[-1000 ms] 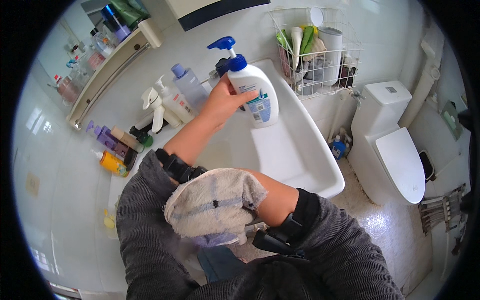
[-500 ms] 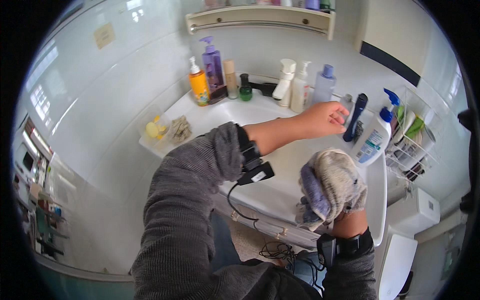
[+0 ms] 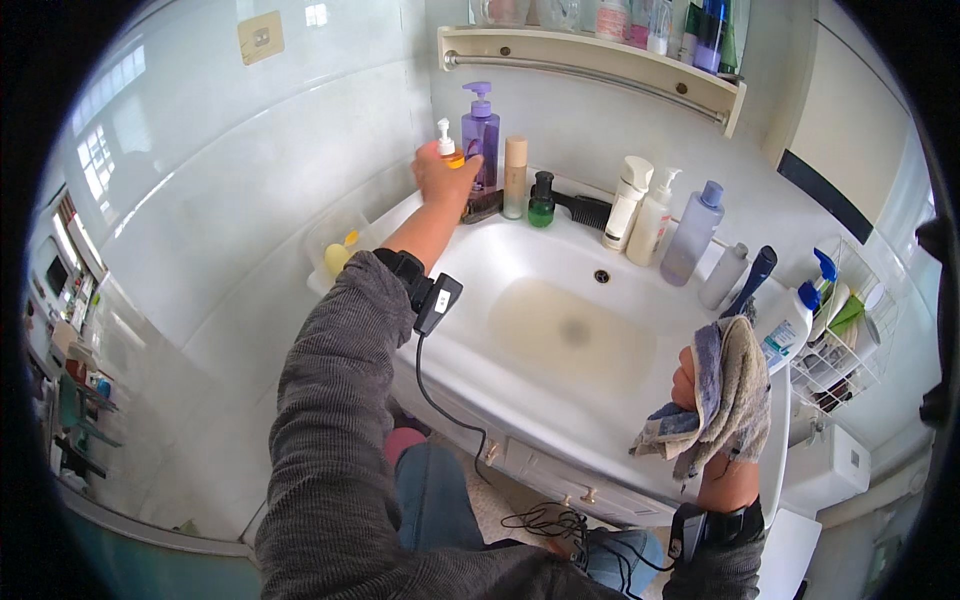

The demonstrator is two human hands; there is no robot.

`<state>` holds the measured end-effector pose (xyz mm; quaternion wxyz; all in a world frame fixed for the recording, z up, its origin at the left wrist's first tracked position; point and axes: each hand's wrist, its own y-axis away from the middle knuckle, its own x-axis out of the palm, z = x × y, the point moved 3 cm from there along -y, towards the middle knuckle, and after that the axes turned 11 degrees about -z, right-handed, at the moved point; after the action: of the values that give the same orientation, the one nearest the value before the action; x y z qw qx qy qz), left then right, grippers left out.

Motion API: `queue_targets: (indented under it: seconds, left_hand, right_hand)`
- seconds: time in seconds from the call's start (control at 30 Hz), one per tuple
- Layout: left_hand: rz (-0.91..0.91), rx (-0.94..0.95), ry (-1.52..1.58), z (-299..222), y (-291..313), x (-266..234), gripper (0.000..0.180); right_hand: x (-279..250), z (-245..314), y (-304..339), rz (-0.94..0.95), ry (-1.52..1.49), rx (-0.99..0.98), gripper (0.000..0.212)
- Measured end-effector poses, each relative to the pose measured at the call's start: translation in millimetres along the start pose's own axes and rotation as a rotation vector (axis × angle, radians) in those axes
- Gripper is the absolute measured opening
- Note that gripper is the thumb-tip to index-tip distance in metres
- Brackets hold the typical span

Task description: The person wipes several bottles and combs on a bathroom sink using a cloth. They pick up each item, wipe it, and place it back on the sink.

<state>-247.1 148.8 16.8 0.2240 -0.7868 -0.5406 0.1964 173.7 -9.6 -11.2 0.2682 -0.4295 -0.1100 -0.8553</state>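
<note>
At the sink's back left corner, my left hand (image 3: 445, 182) is closed around the body of an orange pump bottle (image 3: 452, 158); its white pump top shows above the fingers and most of the bottle is hidden. A purple pump bottle (image 3: 482, 135) stands right beside that hand. Over the basin's right rim, my right hand (image 3: 686, 381) is closed on a worn beige and blue cloth (image 3: 735, 395), which drapes over the hand and wrist. Cloudy water lies in the bottom of the white sink (image 3: 470, 265).
Along the back rim stand a beige-capped bottle (image 3: 514, 180), a green bottle (image 3: 541, 203), a black comb (image 3: 586, 211) and several pale bottles. A blue-topped pump bottle (image 3: 785, 330) and a wire basket (image 3: 840, 350) are at the right. Above hangs a shelf (image 3: 590, 68). Cables (image 3: 550, 520) dangle below.
My left hand has swung from over the right side of the basin to the orange bottle at the back left. My right hand keeps the cloth, whose folds have shifted. The view has moved.
</note>
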Motion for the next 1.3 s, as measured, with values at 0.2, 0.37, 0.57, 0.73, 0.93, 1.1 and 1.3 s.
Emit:
queue_targets:
  seconds: [0.2, 0.37, 0.57, 0.73, 0.93, 1.1, 1.3]
  left_hand:
    - [0.056, -0.128, -0.275, 51.0, -17.0, 24.8, 0.104]
    - [0.089, -0.121, -0.139, 64.8, -22.0, 37.5, 0.086]
    - [0.069, -0.099, -0.145, 69.0, -26.4, 30.9, 0.074]
    - [-0.046, 0.032, 0.010, 38.6, -24.1, 10.5, 0.070]
    - [0.261, 0.056, 0.530, -63.3, 23.9, -29.6, 0.062]
    - [0.717, -0.268, 1.033, -139.0, 110.1, -40.3, 0.050]
    - [0.987, -0.222, 1.241, -197.5, 212.5, -35.6, 0.058]
  right_hand:
    - [17.3, -6.0, 9.3, -0.139, 0.057, -0.130, 0.026]
    - [20.1, -6.2, 10.4, -0.168, 0.129, -0.158, 0.022]
    - [4.0, -6.7, 8.9, -0.077, -0.012, -0.100, 0.036]
    - [-12.0, -0.5, 2.1, -0.002, -0.058, -0.048, 0.039]
    - [-6.1, 21.2, 7.2, -0.439, 1.235, -0.749, 0.035]
    - [-0.2, 16.7, -8.8, -0.152, 0.521, -0.401, 0.034]
    - [-18.2, 19.0, -10.8, -0.291, 0.329, -0.480, 0.028]
